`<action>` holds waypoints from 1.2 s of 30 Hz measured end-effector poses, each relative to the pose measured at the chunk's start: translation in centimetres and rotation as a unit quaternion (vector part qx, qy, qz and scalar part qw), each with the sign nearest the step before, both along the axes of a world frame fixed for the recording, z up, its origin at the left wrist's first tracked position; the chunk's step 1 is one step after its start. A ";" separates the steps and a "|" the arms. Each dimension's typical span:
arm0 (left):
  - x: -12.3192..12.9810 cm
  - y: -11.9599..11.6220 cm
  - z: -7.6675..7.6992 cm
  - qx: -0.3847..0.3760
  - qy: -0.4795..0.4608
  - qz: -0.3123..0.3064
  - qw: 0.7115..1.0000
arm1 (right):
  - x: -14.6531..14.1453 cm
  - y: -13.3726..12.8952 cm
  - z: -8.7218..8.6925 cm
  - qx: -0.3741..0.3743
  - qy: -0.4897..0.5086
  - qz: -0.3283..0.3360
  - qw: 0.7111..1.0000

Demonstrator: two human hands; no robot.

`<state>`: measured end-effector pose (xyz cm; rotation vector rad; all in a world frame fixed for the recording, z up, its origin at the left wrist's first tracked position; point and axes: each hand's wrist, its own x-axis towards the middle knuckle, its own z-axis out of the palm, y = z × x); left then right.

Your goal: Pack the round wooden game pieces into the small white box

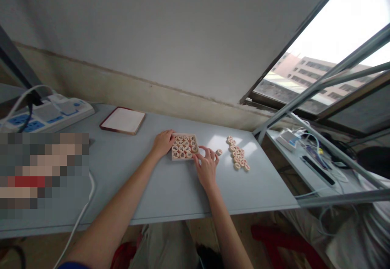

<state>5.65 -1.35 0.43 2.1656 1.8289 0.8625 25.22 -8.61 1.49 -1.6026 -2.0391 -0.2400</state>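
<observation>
Your left hand (163, 142) rests flat against the left edge of the small wooden tray (184, 147) of round game pieces, steadying it. Your right hand (206, 165) sits at the tray's right corner, fingers loosely spread, pinching nothing. The single loose piece (218, 152) lies just right of those fingertips, with the cluster of pieces (238, 153) farther right.

plain office-like room: grey desk (170, 187), power strip (45, 116), window (329, 70), bare wall (170, 29).

Pixelated patch (44, 175) at left; markings on game pieces (183, 146) illegible.
</observation>
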 end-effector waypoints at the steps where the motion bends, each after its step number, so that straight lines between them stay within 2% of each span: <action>1: 0.0 0.0 0.0 -0.001 -0.002 -0.001 1.000 | -0.1 0.0 -0.1 0.002 -0.001 0.006 1.000; 5: 0.0 0.0 0.2 -0.009 0.000 0.003 1.000 | -0.6 -0.1 -0.1 0.014 -0.002 0.017 1.000; 9: 0.0 -0.1 0.3 -0.006 0.003 -0.002 1.000 | -0.2 -0.2 0.6 0.036 -0.001 0.005 0.999; 11: -0.1 0.0 0.2 0.000 0.002 -0.005 1.000 | 1.1 -0.2 1.2 0.065 0.003 -0.041 0.997; 14: -0.2 0.2 0.0 0.006 -0.006 -0.011 1.000 | 4.7 -0.7 1.4 0.101 0.007 -0.167 0.981; 16: -0.3 0.4 -0.3 0.006 -0.014 -0.016 1.000 | 7.7 -1.5 0.8 0.092 -0.009 -0.244 0.965; 18: -0.4 0.6 -0.4 0.000 -0.018 -0.018 1.000 | 10.5 -2.6 -0.2 0.052 -0.047 -0.277 0.958; 22: -0.5 0.8 -0.5 -0.010 -0.011 -0.012 1.000 | 13.5 -4.5 -2.2 -0.066 -0.096 -0.253 0.960; 24: -0.5 0.7 -0.4 -0.016 -0.006 -0.008 1.000 | 13.7 -4.8 -2.6 -0.086 -0.097 -0.240 0.962; 28: -0.4 0.6 -0.2 -0.028 0.003 -0.007 1.000 | 13.3 -4.8 -2.3 -0.037 -0.080 -0.208 0.974; 32: -0.4 0.6 -0.2 -0.023 -0.001 -0.004 1.000 | 12.6 -5.1 -1.7 -0.002 -0.006 -0.158 0.987; 36: -0.4 0.6 -0.2 -0.019 -0.004 -0.013 1.000 | 10.1 -5.3 -0.8 0.026 0.063 -0.114 0.991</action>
